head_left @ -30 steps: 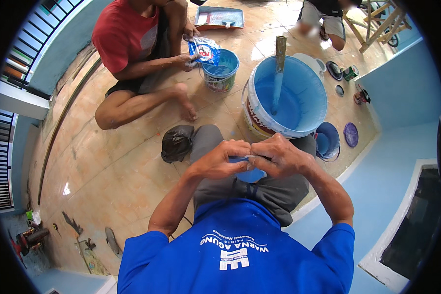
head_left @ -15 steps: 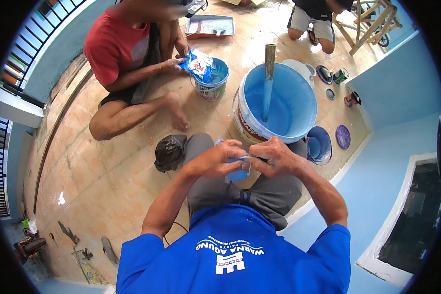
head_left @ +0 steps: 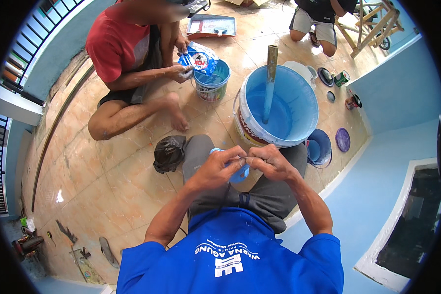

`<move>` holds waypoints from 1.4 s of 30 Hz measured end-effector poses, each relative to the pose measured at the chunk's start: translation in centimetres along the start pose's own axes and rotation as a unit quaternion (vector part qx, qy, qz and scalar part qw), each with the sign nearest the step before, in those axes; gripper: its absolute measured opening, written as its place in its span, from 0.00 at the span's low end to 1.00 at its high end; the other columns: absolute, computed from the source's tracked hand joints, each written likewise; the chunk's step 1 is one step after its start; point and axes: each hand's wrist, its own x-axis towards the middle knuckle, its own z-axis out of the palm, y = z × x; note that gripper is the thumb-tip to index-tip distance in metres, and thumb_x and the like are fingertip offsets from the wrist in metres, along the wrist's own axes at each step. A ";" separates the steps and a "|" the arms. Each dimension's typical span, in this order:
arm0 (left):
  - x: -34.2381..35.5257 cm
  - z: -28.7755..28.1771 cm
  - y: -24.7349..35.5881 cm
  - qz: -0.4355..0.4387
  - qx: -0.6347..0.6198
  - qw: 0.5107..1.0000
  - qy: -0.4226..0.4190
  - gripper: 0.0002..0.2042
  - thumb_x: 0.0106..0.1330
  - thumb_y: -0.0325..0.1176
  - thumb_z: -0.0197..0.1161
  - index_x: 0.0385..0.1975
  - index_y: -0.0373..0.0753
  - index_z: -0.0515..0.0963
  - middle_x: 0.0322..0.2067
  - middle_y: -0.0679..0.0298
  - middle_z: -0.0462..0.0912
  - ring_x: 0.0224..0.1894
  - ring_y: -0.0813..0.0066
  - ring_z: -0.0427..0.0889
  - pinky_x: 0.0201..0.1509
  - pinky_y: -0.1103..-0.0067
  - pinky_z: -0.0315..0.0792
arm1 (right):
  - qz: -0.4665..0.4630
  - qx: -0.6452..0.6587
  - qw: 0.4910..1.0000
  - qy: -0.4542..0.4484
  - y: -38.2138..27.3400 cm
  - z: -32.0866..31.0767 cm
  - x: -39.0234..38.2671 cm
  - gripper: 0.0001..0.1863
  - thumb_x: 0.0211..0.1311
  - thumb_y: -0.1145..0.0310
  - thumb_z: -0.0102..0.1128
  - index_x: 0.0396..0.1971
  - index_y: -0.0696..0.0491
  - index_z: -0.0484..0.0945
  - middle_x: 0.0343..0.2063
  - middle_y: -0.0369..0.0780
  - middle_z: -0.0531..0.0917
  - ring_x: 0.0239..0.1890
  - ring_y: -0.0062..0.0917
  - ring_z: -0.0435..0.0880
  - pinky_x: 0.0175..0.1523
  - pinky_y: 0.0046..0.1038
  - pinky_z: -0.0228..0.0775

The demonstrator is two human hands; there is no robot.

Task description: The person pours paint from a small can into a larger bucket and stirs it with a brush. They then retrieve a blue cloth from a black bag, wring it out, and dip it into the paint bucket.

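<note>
Both my hands are closed and meet over my lap. My left hand (head_left: 216, 166) grips a light-blue plastic item (head_left: 239, 175), partly hidden by the fingers. My right hand (head_left: 271, 162) pinches a thin edge beside the left fingertips; whether it belongs to the blue item I cannot make out. A crumpled black plastic bag (head_left: 167, 154) lies left of my knee. Just beyond my hands stands a large white bucket (head_left: 291, 129) of blue paint with an upright stick (head_left: 271, 80) in it.
A co-worker (head_left: 115, 54) sits at upper left, holding a blue packet (head_left: 199, 58) over a small bucket (head_left: 210, 90). Another person (head_left: 312, 24) is beside a wooden trestle (head_left: 375, 29). A roller tray (head_left: 206, 24), a blue pail (head_left: 320, 144) and a purple lid (head_left: 343, 139) are on the tiled floor (head_left: 93, 176).
My hands have shifted slightly left and down relative to my lap, their fingertips still together on the blue item. The co-worker's hands and packet have moved a little.
</note>
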 end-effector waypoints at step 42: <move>6.0 -8.2 -8.8 -0.056 0.087 0.962 -0.252 0.09 0.68 0.22 0.61 0.46 0.33 0.81 0.37 0.54 0.85 0.39 0.62 0.82 0.45 0.69 0.73 | -0.048 -0.234 0.968 -0.077 8.8 3.1 4.3 0.11 0.66 0.63 0.55 0.31 0.56 0.73 0.21 0.49 0.83 0.18 0.45 0.81 0.24 0.46 0.73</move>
